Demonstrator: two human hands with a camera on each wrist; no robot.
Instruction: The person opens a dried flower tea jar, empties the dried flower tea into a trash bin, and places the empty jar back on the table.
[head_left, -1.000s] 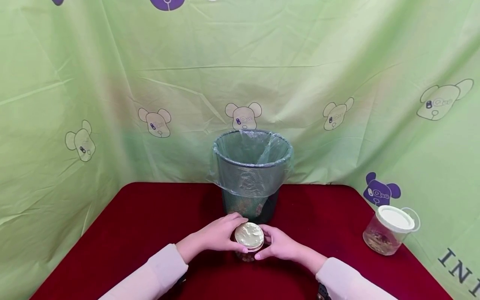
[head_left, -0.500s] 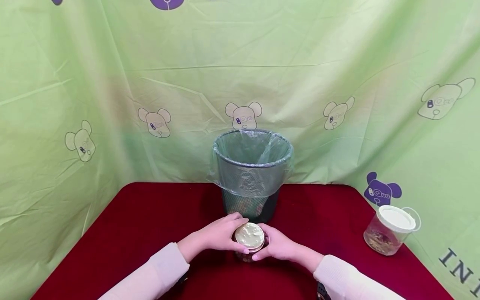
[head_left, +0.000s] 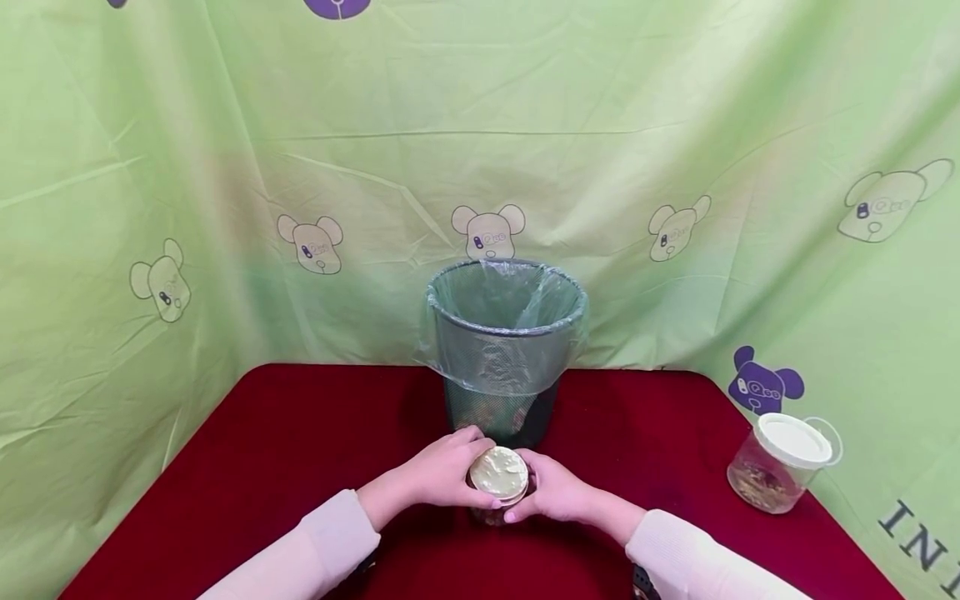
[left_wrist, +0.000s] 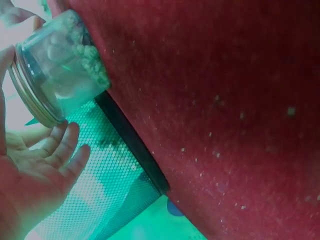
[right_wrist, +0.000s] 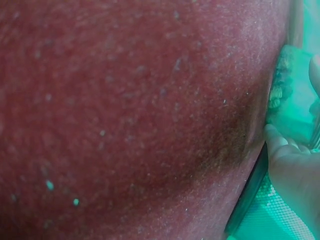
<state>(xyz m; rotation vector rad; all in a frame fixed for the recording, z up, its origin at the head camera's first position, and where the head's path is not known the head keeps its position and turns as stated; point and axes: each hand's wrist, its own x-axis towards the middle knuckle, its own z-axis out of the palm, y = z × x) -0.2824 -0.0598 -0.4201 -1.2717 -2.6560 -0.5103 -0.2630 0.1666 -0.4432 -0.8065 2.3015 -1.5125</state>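
A small clear jar [left_wrist: 67, 60] stands on the red-covered table near the front middle, with some crumbly pieces at its bottom. Its round gold-coloured lid [head_left: 499, 473] faces up in the head view. My left hand [head_left: 444, 472] holds the lid's rim from the left, thumb in front and fingers behind. From the other side my right hand [head_left: 558, 490] grips the jar's body below the lid, its thumb at the front. In the right wrist view the jar [right_wrist: 300, 95] shows only partly, at the right edge, with fingers against it.
Right behind the hands stands a mesh waste bin [head_left: 498, 358] lined with a clear plastic bag. A clear tub [head_left: 765, 479] with a white lid and handle, brown bits inside, sits near the table's right edge. Green printed cloth [head_left: 375, 167] hangs around the table [head_left: 315, 417].
My right hand has drawn in slightly around the jar, its thumb shifting left along the front. The left hand stays almost in place on the lid.
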